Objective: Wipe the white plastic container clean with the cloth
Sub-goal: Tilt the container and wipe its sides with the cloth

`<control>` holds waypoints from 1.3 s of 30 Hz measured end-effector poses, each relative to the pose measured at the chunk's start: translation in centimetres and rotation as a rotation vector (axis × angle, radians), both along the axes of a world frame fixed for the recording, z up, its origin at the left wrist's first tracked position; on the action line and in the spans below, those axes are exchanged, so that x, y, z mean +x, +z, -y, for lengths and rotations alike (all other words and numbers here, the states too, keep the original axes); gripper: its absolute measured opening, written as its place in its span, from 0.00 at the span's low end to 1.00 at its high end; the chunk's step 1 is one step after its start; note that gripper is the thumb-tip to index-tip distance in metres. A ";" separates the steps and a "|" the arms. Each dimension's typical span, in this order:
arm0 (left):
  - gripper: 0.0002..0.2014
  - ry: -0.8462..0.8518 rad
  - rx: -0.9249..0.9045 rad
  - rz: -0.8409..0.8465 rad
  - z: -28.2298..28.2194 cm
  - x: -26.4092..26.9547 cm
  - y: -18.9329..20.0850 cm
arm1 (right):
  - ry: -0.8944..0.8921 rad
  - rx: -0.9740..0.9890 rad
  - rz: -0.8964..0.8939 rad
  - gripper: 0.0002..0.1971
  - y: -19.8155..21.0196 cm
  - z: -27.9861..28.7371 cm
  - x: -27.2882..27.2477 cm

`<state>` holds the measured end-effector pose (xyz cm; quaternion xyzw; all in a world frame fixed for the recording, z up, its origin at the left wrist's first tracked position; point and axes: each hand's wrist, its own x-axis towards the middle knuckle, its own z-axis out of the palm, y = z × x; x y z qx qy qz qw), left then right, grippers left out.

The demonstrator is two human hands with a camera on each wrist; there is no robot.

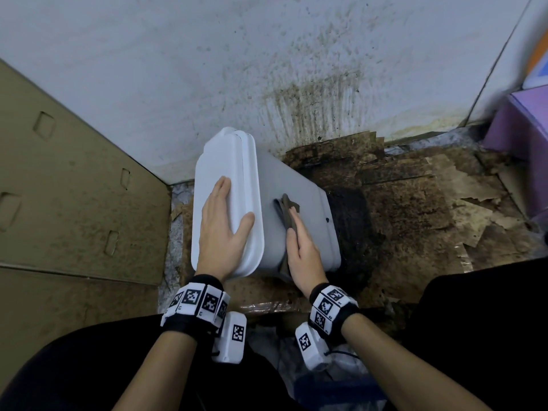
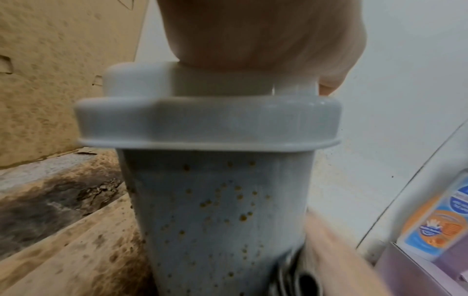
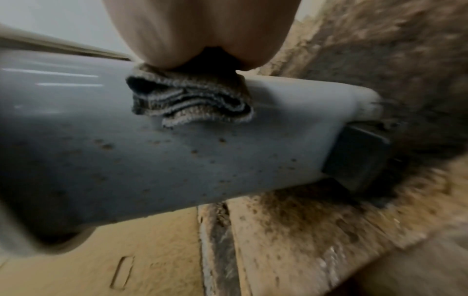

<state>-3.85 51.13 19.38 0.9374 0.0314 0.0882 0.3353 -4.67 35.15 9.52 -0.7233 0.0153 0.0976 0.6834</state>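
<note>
White plastic container [image 1: 292, 185] tilted at frame centre on stained floor; my left hand [image 1: 223, 229] flat on lid, right hand [image 1: 302, 247] pressing cloth [image 1: 286, 207] flat. Push harder, container may slide; speckled side unwiped.

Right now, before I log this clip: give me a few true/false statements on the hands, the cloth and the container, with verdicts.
1. The left hand rests flat on the lid of the white plastic container. True.
2. The right hand presses the cloth against the container's side. True.
3. The container stands upright on its base. False: it is tipped over, lid end toward the left.
4. The cloth is bright white. False: it is a dull grey-brown.
5. Brown specks dot the container's side. True.
6. The container sits on clean tile. False: stained cardboard lies under it.
</note>
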 end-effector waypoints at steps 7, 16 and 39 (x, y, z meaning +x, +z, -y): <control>0.40 0.006 -0.016 0.004 -0.3 -0.1 0.0 | -0.121 -0.186 -0.262 0.25 -5.9 3.6 0.5; 0.39 0.007 -0.031 -0.015 -0.8 -0.2 -0.2 | -0.221 -0.228 -0.372 0.24 -6.4 3.8 1.2; 0.41 -0.004 0.061 -0.018 2.8 0.5 0.4 | -0.250 0.205 0.022 0.14 9.4 0.7 2.1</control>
